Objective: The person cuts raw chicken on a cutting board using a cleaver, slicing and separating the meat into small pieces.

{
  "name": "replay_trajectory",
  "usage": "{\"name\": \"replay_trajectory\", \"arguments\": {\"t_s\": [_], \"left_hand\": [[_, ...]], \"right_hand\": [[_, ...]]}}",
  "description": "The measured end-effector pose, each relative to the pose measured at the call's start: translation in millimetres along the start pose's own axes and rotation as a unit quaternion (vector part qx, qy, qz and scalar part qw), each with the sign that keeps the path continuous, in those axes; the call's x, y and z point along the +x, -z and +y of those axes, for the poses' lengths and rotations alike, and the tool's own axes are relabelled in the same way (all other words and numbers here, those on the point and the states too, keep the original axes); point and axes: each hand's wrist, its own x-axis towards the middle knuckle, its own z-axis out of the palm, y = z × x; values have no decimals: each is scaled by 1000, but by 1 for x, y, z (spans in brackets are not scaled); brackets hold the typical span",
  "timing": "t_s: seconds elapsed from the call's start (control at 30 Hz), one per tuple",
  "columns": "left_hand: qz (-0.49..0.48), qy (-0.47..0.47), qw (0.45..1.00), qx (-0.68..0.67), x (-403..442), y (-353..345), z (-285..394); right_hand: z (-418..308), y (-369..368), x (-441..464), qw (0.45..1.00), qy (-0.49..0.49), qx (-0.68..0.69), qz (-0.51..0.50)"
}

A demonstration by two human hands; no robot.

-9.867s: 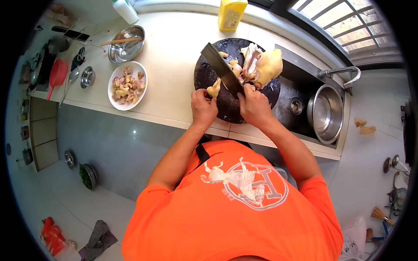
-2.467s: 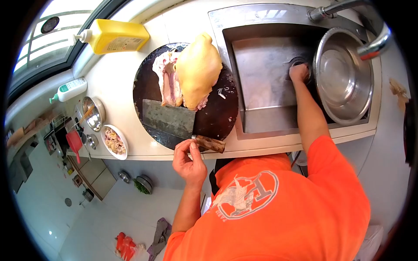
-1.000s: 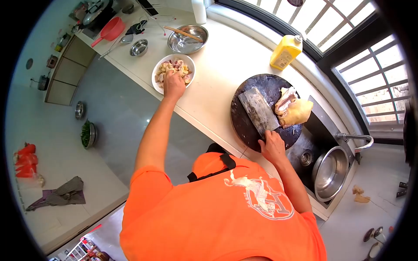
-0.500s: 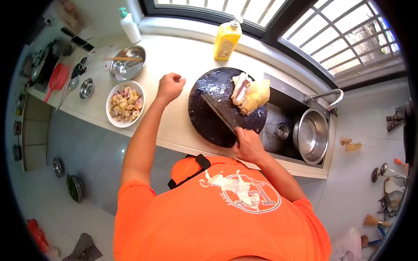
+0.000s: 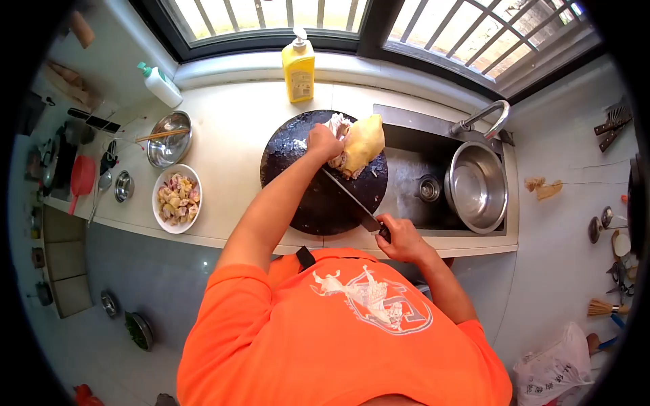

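On the round dark chopping board (image 5: pixel 284 152) lies a large piece of chicken (image 5: pixel 365 144) with yellow skin and a pale cut side. My left hand (image 5: pixel 325 143) grips its left edge, fingers closed and partly hidden. My right hand (image 5: pixel 401 239) is wrapped round the dark handle of a cleaver (image 5: pixel 353 198). The blade slants up and left over the board, its tip close below my left hand. To the left, a white bowl (image 5: pixel 160 215) holds chopped chicken pieces (image 5: pixel 179 198).
Right of the board is a sink (image 5: pixel 406 193) with a steel basin (image 5: pixel 504 193) and a tap (image 5: pixel 497 122). A yellow pump bottle (image 5: pixel 298 71) stands behind the board. A steel bowl with chopsticks (image 5: pixel 177 152) and a red-handled pan (image 5: pixel 82 177) sit farther left.
My left hand has moved right from over the counter onto the chicken and taken hold of it. The cleaver remains in my right hand, its blade turned more edge-on. The view has shifted.
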Motion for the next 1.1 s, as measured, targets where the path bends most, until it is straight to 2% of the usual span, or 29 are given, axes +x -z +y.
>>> {"name": "replay_trajectory", "arguments": {"t_s": [0.03, 0.17, 0.2, 0.27, 0.37, 0.47, 0.5, 0.6, 0.67, 0.73, 0.8, 0.93, 1.03, 1.1], "left_hand": [[-20, 3, 1000, -14, -2, 4, 3], [-50, 67, 975, -207, 18, 6, -12], [-126, 95, 958, -240, 19, 20, -15], [-173, 93, 949, -247, 29, 31, -36], [-140, 111, 927, -330, 32, 50, -67], [-97, 104, 942, -303, 7, 78, -74], [-119, 88, 941, -303, 5, 89, -81], [-26, 12, 993, -114, -10, 110, -87], [62, -102, 992, -44, -42, 126, -75], [160, -236, 957, 56, -60, 126, -80], [213, -304, 923, 104, -89, 104, -94], [157, -292, 932, 146, -159, 62, -111], [155, -284, 942, 93, -188, 36, -121], [200, -246, 947, 60, -193, 28, -117]], "right_hand": [[2, 3, 1, 1000, 8, -6, -1], [9, 10, 3, 999, 28, -11, -22], [10, 13, 4, 999, 30, -9, -28], [10, 21, 5, 999, 23, 5, -42], [10, 31, 7, 998, 25, 15, -55], [15, 38, 4, 997, 12, 40, -67], [18, 41, 4, 997, 20, 44, -68], [18, 52, 5, 994, -6, 76, -75], [19, 57, 4, 991, -27, 101, -80], [22, 57, 4, 989, -39, 126, -68], [24, 51, 7, 987, -31, 155, -36], [29, 36, 20, 990, -18, 141, 23], [22, 23, 31, 992, -4, 116, 48], [20, 16, 38, 997, 19, 60, 42]]}}
